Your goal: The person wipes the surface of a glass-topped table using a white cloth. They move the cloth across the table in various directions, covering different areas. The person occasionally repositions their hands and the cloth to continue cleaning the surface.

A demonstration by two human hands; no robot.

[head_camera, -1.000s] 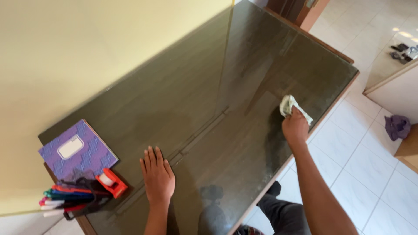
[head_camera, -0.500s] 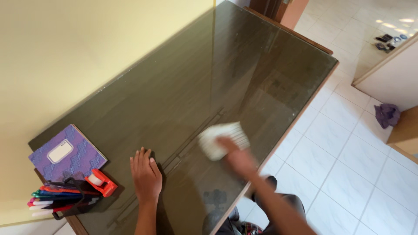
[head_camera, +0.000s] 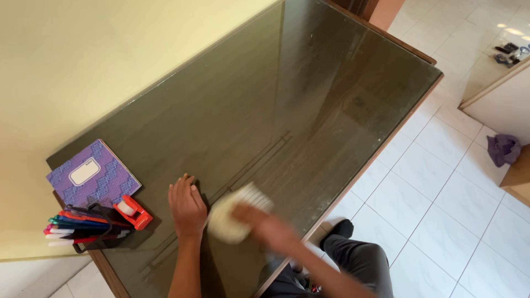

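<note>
My right hand is blurred with motion and presses a pale folded cloth onto the dark glass table top, near the front edge. The cloth lies just right of my left hand, which rests flat on the glass with fingers together and holds nothing.
At the table's left end lie a purple notebook, a red tape dispenser and a black holder of coloured markers. A yellow wall borders the far side. White floor tiles lie to the right, with a purple cloth beside a cabinet.
My right hand has swept the cloth from the table's right side across the glass toward my left hand. The left hand has stayed planted.
</note>
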